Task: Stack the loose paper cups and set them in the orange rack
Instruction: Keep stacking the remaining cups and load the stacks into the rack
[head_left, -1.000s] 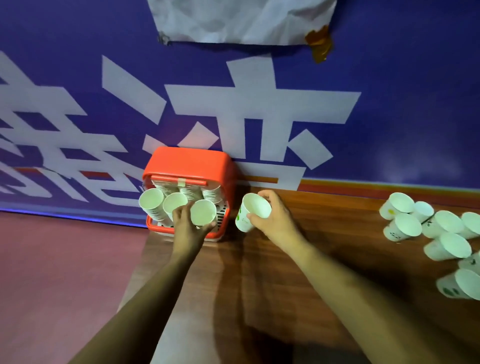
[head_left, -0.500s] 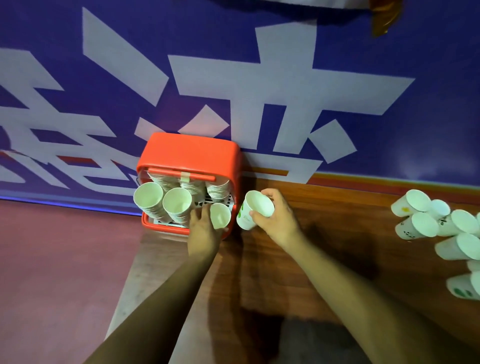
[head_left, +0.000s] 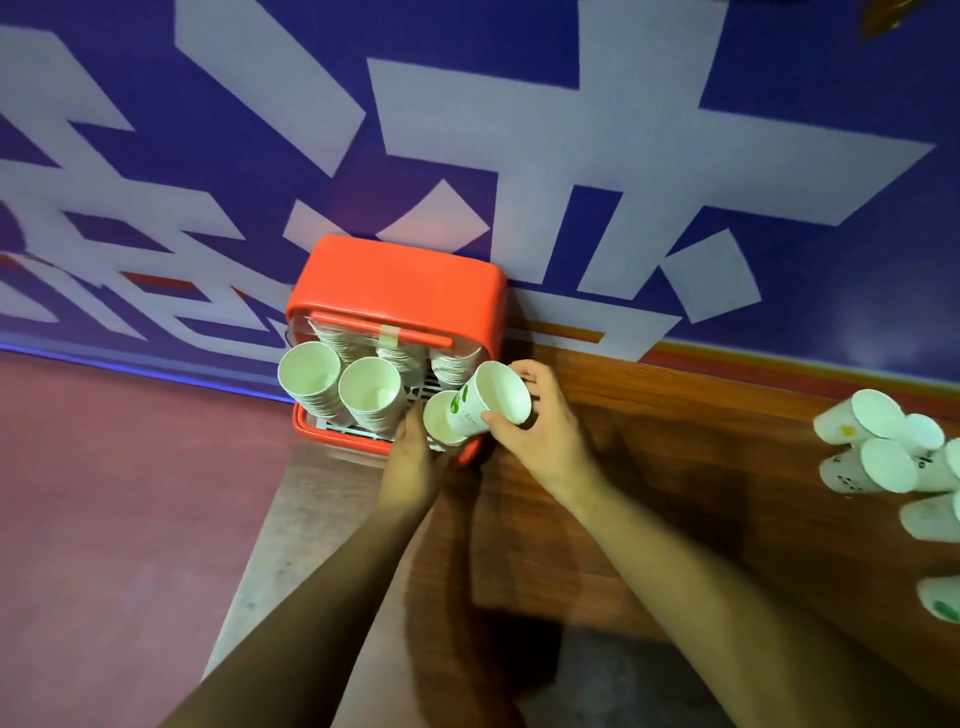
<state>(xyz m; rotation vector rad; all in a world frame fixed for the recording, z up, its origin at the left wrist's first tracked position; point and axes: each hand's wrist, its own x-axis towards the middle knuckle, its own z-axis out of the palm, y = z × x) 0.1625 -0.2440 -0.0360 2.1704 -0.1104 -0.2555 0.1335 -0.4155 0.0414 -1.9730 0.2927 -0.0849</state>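
Nesting is the step in hand. A loose paper cup (head_left: 491, 400) is gripped by the right hand (head_left: 540, 431), thumb on the near side and fingers curled round the far wall. Its base is aimed down and left at the open mouth of the short stack (head_left: 441, 423).

That stack is propped in the near right corner of the orange rack (head_left: 400, 280) and is held by the left hand (head_left: 413, 462). The thumb is pressed to its left side, but the other fingers are hidden beneath, so how tightly it is clasped cannot be told.

For a clean nest, the cup's base is best lined up with the mouth before it is pushed home. A light squeeze is called for, since thin paper walls are likely to be crushed by a hard pinch. Whether cup and stack are already touching cannot be settled from here.

Edges now. Two taller stacks (head_left: 366, 395) are leaned just to the left, one just beside the left thumb — a sideways nudge is to be avoided. More stacked cups are seen farther in, under the rack's orange bar.

The rack is set at the left end of the table (head_left: 675, 467), hard against the purple wall (head_left: 519, 156). Past the table's left edge only floor (head_left: 130, 493) is seen. Open wood is offered on the right and near sides, and the other loose cups (head_left: 883, 452) are lying well apart, at the right.
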